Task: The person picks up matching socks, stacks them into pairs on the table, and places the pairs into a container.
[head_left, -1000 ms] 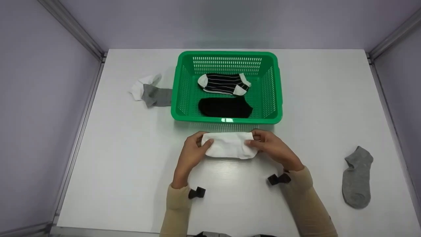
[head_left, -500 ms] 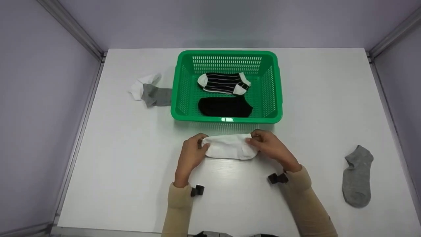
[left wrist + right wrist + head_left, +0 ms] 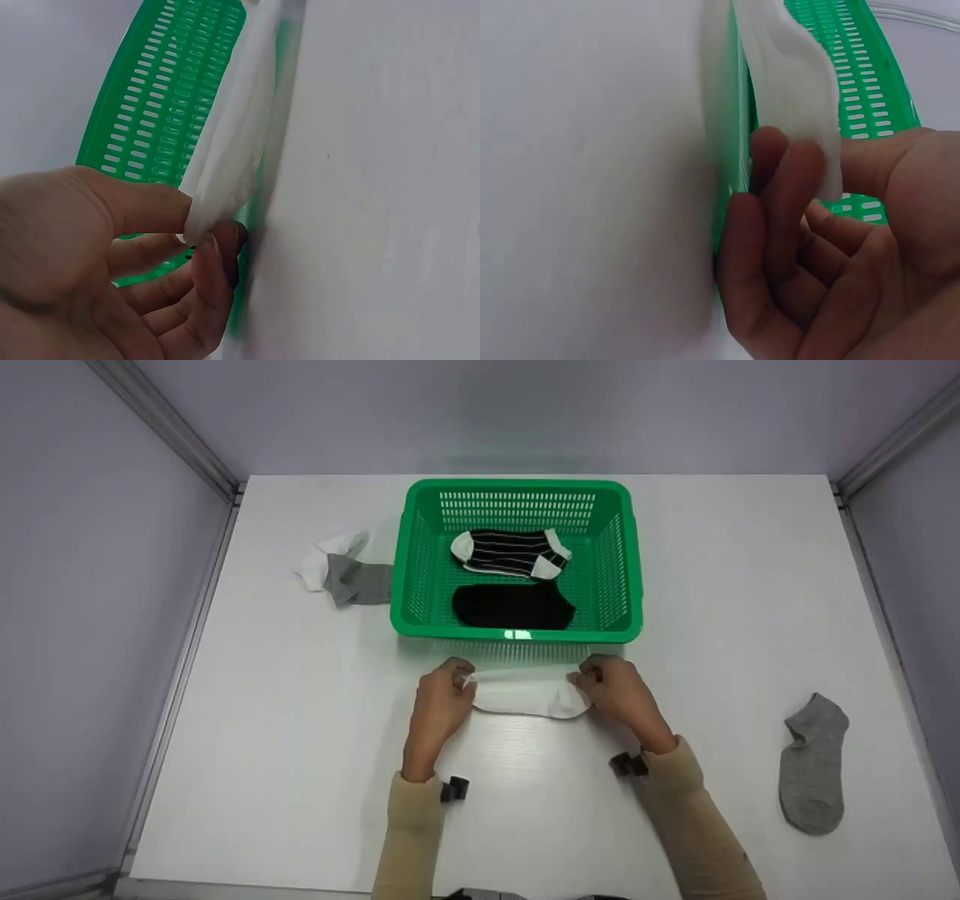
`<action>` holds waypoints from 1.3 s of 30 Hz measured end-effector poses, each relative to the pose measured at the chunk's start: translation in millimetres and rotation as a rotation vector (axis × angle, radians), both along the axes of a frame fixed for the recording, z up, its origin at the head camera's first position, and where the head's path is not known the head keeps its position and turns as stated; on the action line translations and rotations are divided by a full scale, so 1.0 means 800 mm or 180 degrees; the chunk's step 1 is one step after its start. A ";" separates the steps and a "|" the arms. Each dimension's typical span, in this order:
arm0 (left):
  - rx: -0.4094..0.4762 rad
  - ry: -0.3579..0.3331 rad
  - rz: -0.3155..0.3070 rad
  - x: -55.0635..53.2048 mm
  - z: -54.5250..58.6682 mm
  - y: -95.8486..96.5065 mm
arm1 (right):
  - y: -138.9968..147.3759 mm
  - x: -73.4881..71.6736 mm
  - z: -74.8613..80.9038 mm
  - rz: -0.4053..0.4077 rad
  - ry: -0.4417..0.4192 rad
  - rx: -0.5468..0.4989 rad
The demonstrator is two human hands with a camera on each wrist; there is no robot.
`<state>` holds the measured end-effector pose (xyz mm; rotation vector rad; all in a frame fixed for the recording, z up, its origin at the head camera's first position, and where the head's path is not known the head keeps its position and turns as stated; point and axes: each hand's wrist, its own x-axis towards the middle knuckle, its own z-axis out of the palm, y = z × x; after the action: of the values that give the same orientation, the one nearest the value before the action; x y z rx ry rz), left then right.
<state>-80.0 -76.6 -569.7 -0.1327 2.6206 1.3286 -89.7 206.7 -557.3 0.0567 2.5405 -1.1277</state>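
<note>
A white sock [image 3: 525, 691] stretches between both hands, just in front of the green basket. My left hand [image 3: 439, 709] pinches one end between thumb and fingers; the left wrist view shows the white fabric [image 3: 232, 135] running away from that pinch. At the other end my right hand [image 3: 621, 697] pinches the sock, its fingers curled behind the cloth [image 3: 795, 82] in the right wrist view. Inside the green basket [image 3: 517, 635] lie a black sock with white stripes, toe and heel [image 3: 510, 552] and a plain black sock [image 3: 514, 605].
A grey sock [image 3: 812, 765] lies flat at the right of the white table [image 3: 285, 750]. Left of the basket, another grey sock [image 3: 364, 583] overlaps a crumpled white sock [image 3: 319, 559], its right end reaching the basket's side. Pale panels enclose the table at back and sides.
The white sock has tilted so its face catches the light differently, and its lower edge sits slightly higher. Both hands keep hold of its ends and have shifted only a little.
</note>
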 end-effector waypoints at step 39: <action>-0.0751 0.0242 -0.0846 0.010 0.010 0.036 | -0.043 0.021 0.003 0.0914 0.1102 0.0879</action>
<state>-72.1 -48.1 -561.6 0.2287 2.7318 0.9547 -73.2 172.4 -554.8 -0.4563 2.8699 -0.7219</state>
